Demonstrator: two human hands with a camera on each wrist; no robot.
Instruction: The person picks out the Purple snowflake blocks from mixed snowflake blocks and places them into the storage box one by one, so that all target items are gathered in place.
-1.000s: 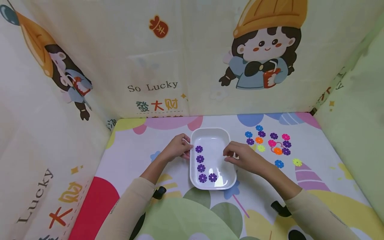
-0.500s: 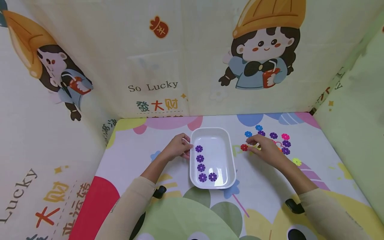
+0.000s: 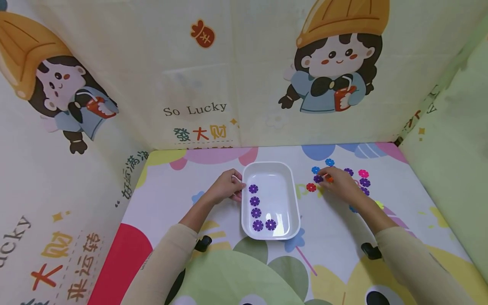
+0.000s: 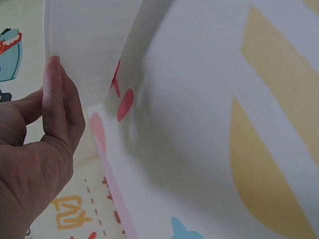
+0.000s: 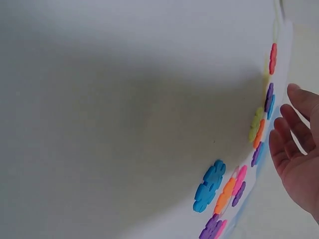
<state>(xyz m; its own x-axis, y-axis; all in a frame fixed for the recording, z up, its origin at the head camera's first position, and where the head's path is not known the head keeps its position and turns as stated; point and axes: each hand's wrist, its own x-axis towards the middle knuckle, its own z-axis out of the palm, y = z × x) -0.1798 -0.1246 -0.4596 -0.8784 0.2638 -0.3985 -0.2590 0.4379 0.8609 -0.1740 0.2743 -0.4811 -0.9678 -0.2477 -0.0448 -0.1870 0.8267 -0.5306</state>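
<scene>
My left hand (image 3: 227, 186) grips the left rim of a white rectangular tray (image 3: 296, 212), thumb at the rim; in the left wrist view its fingers (image 4: 53, 99) lie along the tray's outer wall. Several purple flower-shaped plastic discs (image 3: 256, 212) lie inside the tray, in an L along its left and near sides. My right hand (image 3: 341, 186) is over the loose discs right of the tray, fingertips right at a purple disc (image 3: 318, 178). In the right wrist view its thumb and fingers are apart, with nothing seen between them. A red disc (image 3: 311, 187) lies just left of them.
Loose discs spread right of the tray, among them a blue disc (image 3: 329, 162), a pink disc (image 3: 363, 173) and an orange disc (image 5: 225, 195), partly under my right hand. The patterned tablecloth (image 3: 217, 271) meets a printed fabric wall (image 3: 259, 127) at the back.
My right hand has moved from over the tray to the loose discs on the right. A red disc, at its fingertips half a second ago, now lies apart from it. My left hand stays put.
</scene>
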